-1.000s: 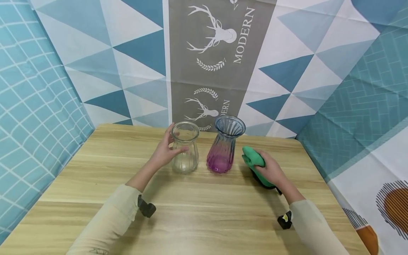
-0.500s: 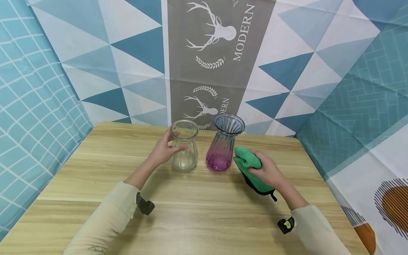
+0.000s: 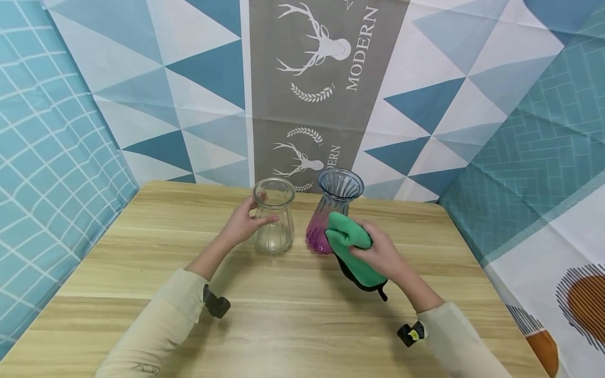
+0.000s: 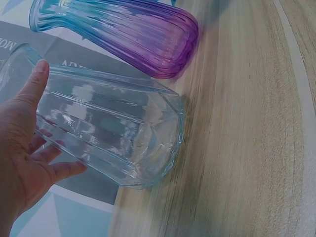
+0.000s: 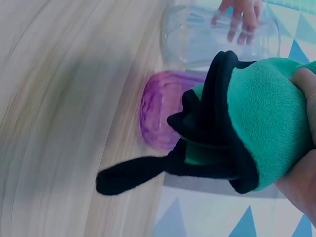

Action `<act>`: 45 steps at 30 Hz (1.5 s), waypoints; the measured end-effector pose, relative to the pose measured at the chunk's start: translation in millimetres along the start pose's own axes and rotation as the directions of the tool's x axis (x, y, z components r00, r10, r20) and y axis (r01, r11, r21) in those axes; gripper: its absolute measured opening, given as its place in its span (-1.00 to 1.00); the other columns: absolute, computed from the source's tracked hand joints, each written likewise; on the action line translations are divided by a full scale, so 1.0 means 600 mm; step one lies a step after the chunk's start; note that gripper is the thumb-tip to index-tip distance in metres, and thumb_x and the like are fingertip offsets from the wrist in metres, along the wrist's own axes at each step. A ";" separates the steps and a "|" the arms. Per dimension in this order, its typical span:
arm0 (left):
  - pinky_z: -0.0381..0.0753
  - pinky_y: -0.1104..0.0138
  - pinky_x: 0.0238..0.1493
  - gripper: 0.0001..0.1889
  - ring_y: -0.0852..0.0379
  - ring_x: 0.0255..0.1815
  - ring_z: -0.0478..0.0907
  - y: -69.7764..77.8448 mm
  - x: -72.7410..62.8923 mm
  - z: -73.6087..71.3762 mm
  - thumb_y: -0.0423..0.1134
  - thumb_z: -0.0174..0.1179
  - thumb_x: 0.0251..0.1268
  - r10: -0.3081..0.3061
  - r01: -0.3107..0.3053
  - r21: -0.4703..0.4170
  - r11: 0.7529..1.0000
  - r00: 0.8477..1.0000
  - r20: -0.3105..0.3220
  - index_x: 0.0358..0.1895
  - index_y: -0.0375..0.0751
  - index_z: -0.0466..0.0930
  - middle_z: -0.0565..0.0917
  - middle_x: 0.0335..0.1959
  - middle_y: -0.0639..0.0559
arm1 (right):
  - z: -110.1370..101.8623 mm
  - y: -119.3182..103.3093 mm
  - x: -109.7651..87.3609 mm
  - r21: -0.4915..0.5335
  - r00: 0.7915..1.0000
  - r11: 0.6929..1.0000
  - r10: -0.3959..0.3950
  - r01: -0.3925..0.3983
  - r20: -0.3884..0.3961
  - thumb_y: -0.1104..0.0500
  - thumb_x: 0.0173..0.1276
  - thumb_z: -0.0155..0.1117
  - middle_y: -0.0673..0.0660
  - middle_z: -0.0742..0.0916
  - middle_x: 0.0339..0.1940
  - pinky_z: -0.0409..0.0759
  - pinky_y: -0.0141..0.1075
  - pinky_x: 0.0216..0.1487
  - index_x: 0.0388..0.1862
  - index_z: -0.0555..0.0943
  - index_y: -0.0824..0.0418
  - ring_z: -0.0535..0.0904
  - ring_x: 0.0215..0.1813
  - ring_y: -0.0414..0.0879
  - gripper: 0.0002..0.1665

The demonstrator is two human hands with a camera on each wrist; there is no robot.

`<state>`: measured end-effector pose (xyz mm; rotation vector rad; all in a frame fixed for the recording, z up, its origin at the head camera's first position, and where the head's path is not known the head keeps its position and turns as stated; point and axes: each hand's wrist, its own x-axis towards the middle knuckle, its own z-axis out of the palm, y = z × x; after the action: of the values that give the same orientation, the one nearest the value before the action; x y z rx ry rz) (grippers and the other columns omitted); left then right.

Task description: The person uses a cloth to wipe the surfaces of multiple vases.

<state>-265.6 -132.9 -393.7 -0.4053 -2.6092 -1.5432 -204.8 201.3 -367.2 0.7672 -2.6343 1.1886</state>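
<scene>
Your right hand (image 3: 378,252) grips green cloth (image 3: 356,262), top folded over, perhaps for thicker hold, black-edged end hanging before blue-purple vase (image 3: 331,202); contact between them hard to tell. Your left hand (image 3: 242,223) clasps clear vase (image 3: 276,239) below rim, apparently to steady it. Both vases upright, side by side, near far edge of desk (image 3: 293,315), before patterned backdrop (image 3: 309,115).
</scene>
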 end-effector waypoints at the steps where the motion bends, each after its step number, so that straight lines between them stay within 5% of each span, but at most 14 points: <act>1: 0.16 -0.14 0.37 -0.12 -0.25 0.37 0.24 0.000 0.001 0.000 0.03 0.37 -0.01 0.001 -0.001 0.000 1.000 1.000 -0.002 0.38 -0.22 0.18 0.34 0.35 -0.23 | 0.003 -0.003 0.003 0.004 1.000 1.000 -0.001 0.001 -0.004 0.27 0.14 0.39 0.25 0.57 0.18 0.55 0.02 0.00 0.31 0.37 0.17 0.52 0.11 0.13 -0.27; 8: 0.15 -0.13 0.38 -0.11 -0.24 0.37 0.25 -0.004 0.005 0.000 0.05 0.37 -0.02 0.004 -0.004 -0.002 1.000 1.000 -0.002 0.38 -0.22 0.19 0.34 0.35 -0.21 | 0.027 -0.024 0.016 0.040 0.999 0.999 0.021 -0.020 -0.029 0.13 0.05 0.46 0.19 0.56 0.23 0.55 0.03 0.08 0.34 0.36 0.05 0.50 0.21 0.12 -0.16; 19: 0.16 -0.13 0.37 -0.13 -0.23 0.36 0.26 -0.006 0.003 0.003 0.04 0.37 -0.02 0.008 -0.008 -0.002 1.000 1.000 -0.009 0.37 -0.22 0.21 0.36 0.34 -0.21 | 0.069 -0.033 0.038 0.105 0.995 0.993 0.062 -0.053 -0.083 0.05 0.09 0.44 0.14 0.56 0.24 0.57 -0.04 0.07 0.28 0.41 0.03 0.51 0.21 0.07 -0.25; 45: 0.19 -0.13 0.36 -0.17 -0.22 0.34 0.29 -0.007 0.002 0.000 0.04 0.38 -0.03 0.017 -0.017 -0.024 1.000 1.000 -0.005 0.34 -0.18 0.26 0.41 0.30 -0.21 | 0.151 -0.050 0.093 0.099 0.969 0.991 0.114 -0.095 -0.219 0.07 0.12 0.43 0.17 0.60 0.15 0.52 -0.03 0.11 0.27 0.41 0.12 0.52 0.16 0.07 -0.28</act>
<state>-267.8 -135.0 -397.1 -0.4246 -2.5791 -1.5699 -231.0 96.1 -389.9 0.4792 -2.4771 1.3407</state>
